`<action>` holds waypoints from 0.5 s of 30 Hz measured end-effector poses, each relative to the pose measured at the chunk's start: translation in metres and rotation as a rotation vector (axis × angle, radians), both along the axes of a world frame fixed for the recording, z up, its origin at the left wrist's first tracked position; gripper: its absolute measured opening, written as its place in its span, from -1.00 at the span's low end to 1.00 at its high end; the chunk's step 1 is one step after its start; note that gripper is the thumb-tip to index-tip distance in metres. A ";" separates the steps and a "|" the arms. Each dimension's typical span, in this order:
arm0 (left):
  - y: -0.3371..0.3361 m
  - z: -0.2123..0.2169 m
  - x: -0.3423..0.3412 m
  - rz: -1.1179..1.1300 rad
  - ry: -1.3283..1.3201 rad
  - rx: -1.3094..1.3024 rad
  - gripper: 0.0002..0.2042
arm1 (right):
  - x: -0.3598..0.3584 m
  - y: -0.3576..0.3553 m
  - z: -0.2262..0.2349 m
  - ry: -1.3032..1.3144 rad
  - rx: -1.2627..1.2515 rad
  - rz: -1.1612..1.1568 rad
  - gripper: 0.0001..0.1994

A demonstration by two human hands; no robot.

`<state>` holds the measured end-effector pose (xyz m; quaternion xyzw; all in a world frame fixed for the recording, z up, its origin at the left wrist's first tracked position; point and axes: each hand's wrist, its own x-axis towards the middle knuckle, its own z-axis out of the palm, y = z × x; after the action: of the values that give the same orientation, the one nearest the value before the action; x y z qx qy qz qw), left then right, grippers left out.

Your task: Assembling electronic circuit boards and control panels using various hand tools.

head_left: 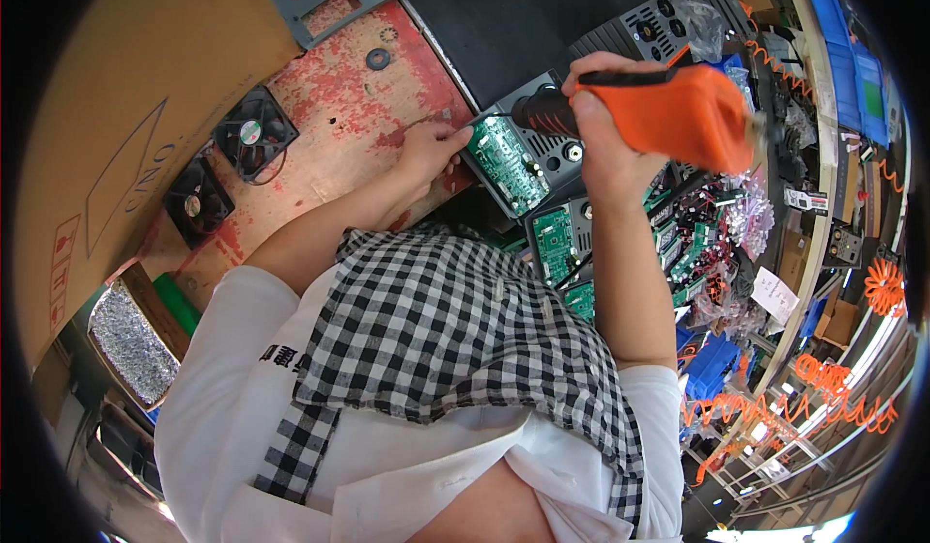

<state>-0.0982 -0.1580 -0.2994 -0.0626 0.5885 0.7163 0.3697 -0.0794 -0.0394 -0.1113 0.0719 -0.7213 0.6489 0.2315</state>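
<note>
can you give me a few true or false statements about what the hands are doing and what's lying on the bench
1. The right hand grips an orange power screwdriver. True.
2. The screwdriver's tip points at a green circuit board. True.
3. The left hand holds a hammer. False: it rests on the worn red bench beside the circuit board, with no tool in it.
4. Two black cooling fans lie on the bench to the person's left. True.
5. The person's shirt is plain blue. False: white sleeves with a black and white checked cloth over the chest.
</note>
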 end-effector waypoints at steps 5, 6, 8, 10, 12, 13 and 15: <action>0.002 -0.002 -0.005 -0.011 -0.029 -0.022 -0.77 | -0.005 0.010 -0.002 0.043 -0.033 0.042 -0.75; 0.002 -0.002 -0.006 -0.009 -0.015 -0.029 -0.77 | -0.002 0.010 -0.001 0.030 -0.027 0.004 -0.70; 0.001 0.000 -0.008 -0.081 -0.026 -0.024 -0.78 | 0.008 0.010 0.005 0.032 -0.014 -0.026 -0.64; -0.006 0.004 -0.010 -0.145 -0.038 -0.017 -0.78 | 0.020 0.010 0.011 0.049 0.012 -0.114 -0.61; -0.020 0.008 -0.012 -0.115 -0.269 0.263 -0.78 | 0.032 0.011 0.016 0.176 -0.107 -0.081 -0.62; -0.028 0.009 -0.011 -0.121 -0.288 0.237 -0.78 | 0.038 0.013 0.019 0.228 -0.112 -0.036 -0.63; -0.041 0.013 -0.009 -0.120 -0.291 0.349 -0.81 | 0.047 0.015 0.021 0.254 -0.146 -0.004 -0.64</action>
<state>-0.1076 -0.1994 -0.2868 -0.0654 0.3990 0.7673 0.4978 -0.0320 -0.0240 -0.0902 0.1351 -0.6371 0.6848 0.3270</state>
